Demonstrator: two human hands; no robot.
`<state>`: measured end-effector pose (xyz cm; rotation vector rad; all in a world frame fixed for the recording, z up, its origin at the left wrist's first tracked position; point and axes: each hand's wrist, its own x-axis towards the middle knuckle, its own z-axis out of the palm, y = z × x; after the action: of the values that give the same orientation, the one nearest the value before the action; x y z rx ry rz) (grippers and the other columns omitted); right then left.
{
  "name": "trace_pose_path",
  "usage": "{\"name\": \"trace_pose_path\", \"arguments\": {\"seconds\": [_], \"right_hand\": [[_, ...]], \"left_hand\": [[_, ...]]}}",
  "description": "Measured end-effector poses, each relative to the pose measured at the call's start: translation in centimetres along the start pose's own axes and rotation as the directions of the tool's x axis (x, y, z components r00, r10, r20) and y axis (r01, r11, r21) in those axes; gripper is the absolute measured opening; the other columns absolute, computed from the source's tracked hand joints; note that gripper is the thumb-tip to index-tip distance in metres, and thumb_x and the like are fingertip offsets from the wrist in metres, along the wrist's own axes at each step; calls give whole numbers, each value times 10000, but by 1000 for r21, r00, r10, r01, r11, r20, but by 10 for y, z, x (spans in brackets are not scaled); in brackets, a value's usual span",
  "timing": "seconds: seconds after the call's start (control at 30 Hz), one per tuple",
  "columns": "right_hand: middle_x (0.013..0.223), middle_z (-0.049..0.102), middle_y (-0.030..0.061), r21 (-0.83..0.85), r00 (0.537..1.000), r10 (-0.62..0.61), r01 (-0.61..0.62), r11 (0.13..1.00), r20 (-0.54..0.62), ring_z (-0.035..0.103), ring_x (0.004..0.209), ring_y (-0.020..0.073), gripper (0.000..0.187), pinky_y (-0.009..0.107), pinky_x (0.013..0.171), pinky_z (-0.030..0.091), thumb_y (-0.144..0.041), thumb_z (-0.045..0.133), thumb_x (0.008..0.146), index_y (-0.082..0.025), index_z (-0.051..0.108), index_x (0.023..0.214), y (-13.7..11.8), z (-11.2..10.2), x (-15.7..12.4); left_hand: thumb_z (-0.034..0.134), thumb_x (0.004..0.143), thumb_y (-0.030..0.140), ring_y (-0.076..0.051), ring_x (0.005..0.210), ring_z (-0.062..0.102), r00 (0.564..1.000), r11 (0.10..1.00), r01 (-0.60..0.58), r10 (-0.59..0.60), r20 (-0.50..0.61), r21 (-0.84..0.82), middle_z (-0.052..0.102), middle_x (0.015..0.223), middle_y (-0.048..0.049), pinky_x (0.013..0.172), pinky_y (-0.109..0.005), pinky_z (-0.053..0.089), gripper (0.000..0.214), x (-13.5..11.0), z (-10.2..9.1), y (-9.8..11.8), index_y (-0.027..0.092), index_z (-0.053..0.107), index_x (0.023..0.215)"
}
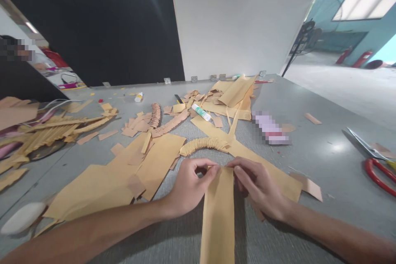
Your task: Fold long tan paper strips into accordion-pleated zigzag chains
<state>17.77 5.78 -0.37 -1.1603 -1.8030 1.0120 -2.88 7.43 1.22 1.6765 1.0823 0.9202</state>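
A long tan paper strip [218, 218] runs from the near edge of the view up to both hands. My left hand [193, 181] pinches its far left corner between thumb and fingers. At the far right corner, my right hand [255, 183] grips the same strip with thumb and bent fingers. Just beyond the fingertips lies a curved, pleated paper band [202, 145]. Flat tan paper sheets [162, 163] spread out left of my left hand, and another paper piece [272, 169] lies beyond my right hand.
Red-handled scissors [377, 169] lie at the right on the grey table [309, 144]. A glue stick [201, 112], a black cutter [178, 99] and many paper scraps [136, 126] are farther back. Pleated paper [52, 132] and a white object [23, 218] are at left. An upright panel [241, 20] stands behind.
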Motion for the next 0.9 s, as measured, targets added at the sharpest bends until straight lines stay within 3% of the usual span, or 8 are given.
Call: {"name": "trace_pose_path", "arguments": {"seconds": [0.27, 0.4, 0.53, 0.63, 0.7, 0.8, 0.9], "right_hand": [[584, 522, -42, 129, 992, 120, -123, 984, 29, 426, 459, 97, 304, 228, 429, 344, -436, 528, 1008, -175, 676, 962, -2, 3, 2], [571, 498, -45, 119, 994, 110, -110, 987, 4, 422, 456, 96, 329, 226, 419, 345, -474, 547, 992, -177, 662, 909, -4, 2, 2], [626, 533, -35, 143, 992, 117, -121, 982, 36, 445, 467, 95, 314, 225, 427, 367, -463, 518, 1009, -175, 639, 980, 0, 3, 2], [773, 602, 0, 71, 990, 48, -39, 997, -134, 516, 568, 113, 217, 239, 510, 435, -401, 568, 987, -194, 592, 1049, 4, 5, 0], [799, 595, 10, -58, 968, -56, 43, 997, -245, 523, 618, 127, 143, 252, 548, 442, -349, 594, 966, -207, 593, 985, 4, 6, -2], [757, 598, 19, -185, 977, -159, 132, 974, -140, 524, 629, 144, 143, 271, 568, 435, -301, 560, 976, -204, 656, 931, 1, 7, -4], [808, 671, 37, -179, 989, -143, 136, 974, -25, 539, 620, 145, 186, 275, 572, 436, -300, 534, 993, -198, 687, 1012, -5, 6, -5]], "left_hand": [[621, 949, 360, -164, 737, 641, 999, 998, 41, -40, 5, -44, 747, 812, -46, 632, -231, 460, 267, 0, 1, -6, 150, 769, 878], [622, 948, 369, -157, 722, 629, 1000, 999, 31, -31, 1, -39, 737, 794, -43, 623, -228, 454, 276, 0, 1, -6, 146, 763, 866], [617, 948, 358, -174, 746, 657, 999, 999, 31, -32, -7, -36, 752, 819, -50, 633, -239, 475, 264, 1, 0, -4, 152, 774, 895], [613, 950, 347, -190, 782, 674, 998, 1000, 28, -29, -61, -5, 762, 840, -52, 662, -253, 493, 255, 4, -3, -1, 162, 782, 903], [613, 949, 349, -196, 786, 678, 993, 999, 34, -30, -111, 30, 763, 839, -51, 668, -259, 499, 256, 5, -4, 1, 165, 781, 888], [611, 950, 357, -201, 777, 682, 989, 998, 34, -26, -143, 53, 759, 821, -51, 667, -266, 508, 268, 4, -4, 4, 166, 777, 861], [616, 950, 352, -210, 835, 701, 996, 1000, 10, -11, -84, -8, 765, 868, -53, 734, -278, 535, 249, -1, 0, 7, 177, 784, 896]]}}
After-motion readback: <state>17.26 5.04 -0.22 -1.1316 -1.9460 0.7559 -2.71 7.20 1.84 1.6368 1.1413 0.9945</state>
